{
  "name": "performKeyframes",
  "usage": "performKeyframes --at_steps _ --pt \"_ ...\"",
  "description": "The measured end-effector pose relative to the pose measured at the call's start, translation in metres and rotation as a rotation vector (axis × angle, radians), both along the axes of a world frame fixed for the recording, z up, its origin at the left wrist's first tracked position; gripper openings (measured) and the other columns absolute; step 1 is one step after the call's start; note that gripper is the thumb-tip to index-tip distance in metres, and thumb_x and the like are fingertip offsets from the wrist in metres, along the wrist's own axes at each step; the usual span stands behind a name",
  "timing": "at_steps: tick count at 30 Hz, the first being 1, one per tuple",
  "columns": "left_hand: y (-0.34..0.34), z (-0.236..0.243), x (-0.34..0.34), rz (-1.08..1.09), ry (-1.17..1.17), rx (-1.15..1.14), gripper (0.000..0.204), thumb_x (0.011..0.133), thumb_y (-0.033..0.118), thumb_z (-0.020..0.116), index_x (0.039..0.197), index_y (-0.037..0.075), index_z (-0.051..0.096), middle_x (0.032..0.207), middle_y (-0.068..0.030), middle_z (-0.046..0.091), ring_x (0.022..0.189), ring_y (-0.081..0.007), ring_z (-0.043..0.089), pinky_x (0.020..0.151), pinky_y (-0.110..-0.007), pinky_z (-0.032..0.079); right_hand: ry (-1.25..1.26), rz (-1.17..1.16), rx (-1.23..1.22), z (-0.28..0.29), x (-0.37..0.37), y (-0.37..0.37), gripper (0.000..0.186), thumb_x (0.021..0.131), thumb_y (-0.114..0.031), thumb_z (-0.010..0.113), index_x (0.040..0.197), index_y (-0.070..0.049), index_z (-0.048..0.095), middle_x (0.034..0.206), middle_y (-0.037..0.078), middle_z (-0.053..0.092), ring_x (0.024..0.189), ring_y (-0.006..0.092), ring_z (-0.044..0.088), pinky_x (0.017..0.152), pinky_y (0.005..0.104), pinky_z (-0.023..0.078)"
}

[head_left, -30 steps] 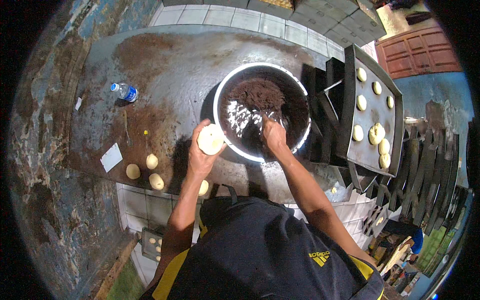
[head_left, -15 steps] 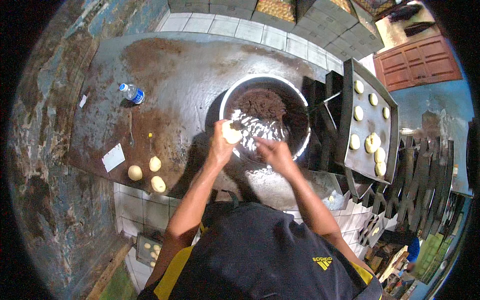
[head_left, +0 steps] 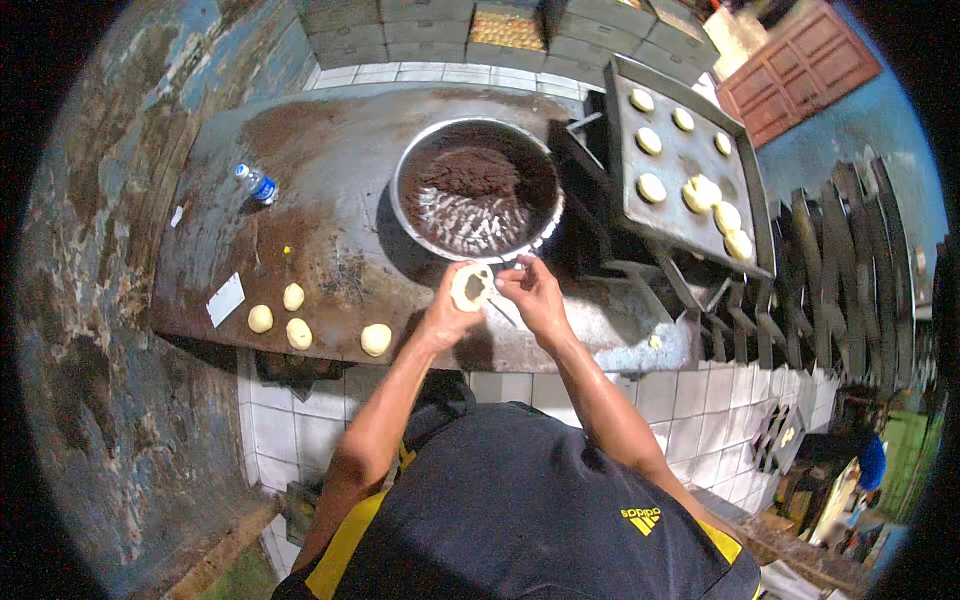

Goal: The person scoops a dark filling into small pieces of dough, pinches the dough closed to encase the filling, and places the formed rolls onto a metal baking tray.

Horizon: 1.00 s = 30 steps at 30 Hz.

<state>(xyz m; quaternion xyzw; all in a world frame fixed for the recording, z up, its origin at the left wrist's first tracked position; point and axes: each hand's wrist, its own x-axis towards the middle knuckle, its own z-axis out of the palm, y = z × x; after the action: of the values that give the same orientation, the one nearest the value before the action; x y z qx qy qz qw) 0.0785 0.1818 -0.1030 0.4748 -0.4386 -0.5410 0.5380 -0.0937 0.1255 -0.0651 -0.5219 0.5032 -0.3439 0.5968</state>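
My left hand (head_left: 449,312) is curled round an opened piece of pale dough (head_left: 462,286) with dark filling in its middle. Close beside it, my right hand (head_left: 537,303) has its fingers pinched on a thin, light-coloured tool (head_left: 506,311), which slants by the dough; its kind is too small to make out. Both hands are over the table just in front of a wide metal basin (head_left: 404,222). Inside the basin, a dark brown crumbly filling (head_left: 470,172) is heaped at the far side, with the near part scraped thin and shiny.
Several dough balls (head_left: 298,333) lie at the table's (head_left: 330,130) front left, near a white card (head_left: 226,300). Farther back stands a plastic bottle (head_left: 257,185). On the right, a raised baking tray (head_left: 620,115) bears several dough rounds (head_left: 652,187), beside stacked dark trays (head_left: 835,270).
Both hands have come away from above the basin toward me, with the dough in the left. The whole view has shifted, bringing another dough ball at the front edge into sight.
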Motion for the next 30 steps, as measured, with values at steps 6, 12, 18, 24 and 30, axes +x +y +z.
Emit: performKeyframes --at_steps 6,12,18,24,30 --pt "0.037 0.017 -0.092 0.030 0.136 0.119 0.042 0.087 0.003 0.074 0.121 0.010 0.050 0.108 -0.0044 0.065 0.095 -0.0127 0.063 0.078 -0.029 0.053 0.452 0.384 -0.882 0.050 -0.075 0.087 0.055 0.092 0.005 0.051 0.145 -0.004 0.043 0.111 0.020 0.069 0.108 0.0390 0.066 0.094 0.0457 0.051" --pt "0.075 0.051 -0.184 -0.177 0.172 0.099 0.034 0.099 0.027 0.066 0.125 0.005 0.062 0.119 -0.0095 0.068 0.112 -0.0189 0.064 0.089 -0.032 0.053 0.426 -0.142 -0.723 0.045 -0.163 0.144 0.036 0.090 -0.007 0.067 0.125 -0.001 0.062 0.107 0.014 0.069 0.101 0.0286 0.065 0.091 0.0397 0.051" --pt "0.097 0.070 -0.252 -0.336 -0.188 -0.261 0.057 0.103 0.036 0.057 0.150 0.006 0.046 0.145 -0.0189 0.056 0.138 -0.0261 0.049 0.108 -0.034 0.044 -0.409 -0.365 0.024 0.029 -0.239 0.169 0.042 0.087 -0.013 0.077 0.124 0.002 0.066 0.108 0.004 0.068 0.099 0.0154 0.063 0.092 0.0314 0.050" --pt "0.099 0.094 -0.263 -0.632 -0.673 -0.179 0.069 0.093 0.022 0.065 0.156 0.018 0.038 0.125 -0.0188 0.069 0.119 -0.0293 0.065 0.101 -0.038 0.050 0.397 0.047 -0.778 0.079 -0.277 0.193 0.028 0.086 -0.013 0.074 0.111 -0.002 0.073 0.104 0.009 0.075 0.096 0.0159 0.070 0.086 0.0347 0.054" --pt "0.094 0.115 -0.302 -0.519 -0.460 -0.113 0.059 0.100 0.032 0.061 0.152 0.008 0.045 0.140 -0.0143 0.060 0.128 -0.0244 0.056 0.111 -0.033 0.038 -0.158 -0.336 -0.409 0.066 -0.318 0.177 0.037 0.090 -0.012 0.073 0.122 0.003 0.065 0.103 0.011 0.074 0.097 0.0169 0.070 0.084 0.0326 0.055"
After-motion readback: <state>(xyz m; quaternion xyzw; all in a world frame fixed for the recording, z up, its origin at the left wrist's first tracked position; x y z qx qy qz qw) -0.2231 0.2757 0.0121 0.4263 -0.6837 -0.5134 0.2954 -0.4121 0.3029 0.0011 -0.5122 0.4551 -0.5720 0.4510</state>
